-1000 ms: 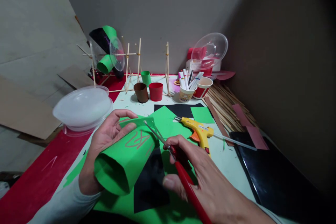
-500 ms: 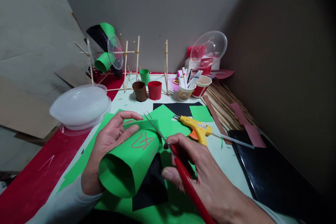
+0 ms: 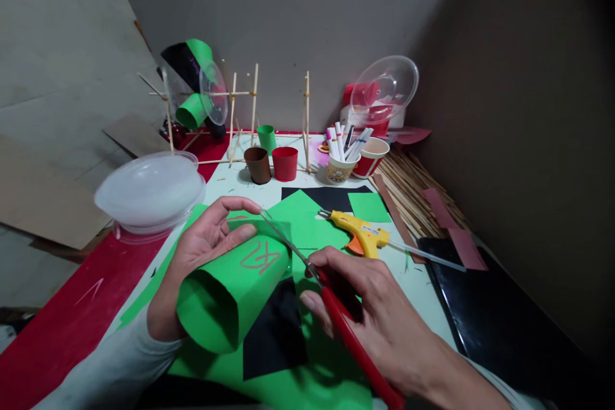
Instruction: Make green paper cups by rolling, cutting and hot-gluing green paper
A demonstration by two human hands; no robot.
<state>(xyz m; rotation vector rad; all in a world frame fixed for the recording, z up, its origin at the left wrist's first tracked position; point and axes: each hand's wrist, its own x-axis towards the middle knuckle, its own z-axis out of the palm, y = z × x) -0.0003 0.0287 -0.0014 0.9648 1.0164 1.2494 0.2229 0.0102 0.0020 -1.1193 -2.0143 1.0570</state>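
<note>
A green paper tube (image 3: 240,288) with pencil-like marks on its side lies tilted in my left hand (image 3: 204,250), its open end facing me. My left thumb presses on the paper near the far rim, and the forefinger reaches out to the scissor tips. Red-handled scissors (image 3: 343,327) are gripped in my right hand (image 3: 379,314). Their blades lie along the tube's far edge and look nearly closed. Below the tube rest a black paper piece (image 3: 276,346) and a large green sheet (image 3: 331,378).
A yellow glue gun (image 3: 362,234) lies right of centre. Behind stand a brown cup (image 3: 258,165), a red cup (image 3: 285,164), a green cup (image 3: 266,139) and a marker cup (image 3: 340,170). Stick frames, plastic lids (image 3: 148,189) and wooden sticks (image 3: 413,189) surround them.
The scissor blades have come closer together along the tube's edge. My left hand and the tube have shifted slightly, and the whole view has moved a little.
</note>
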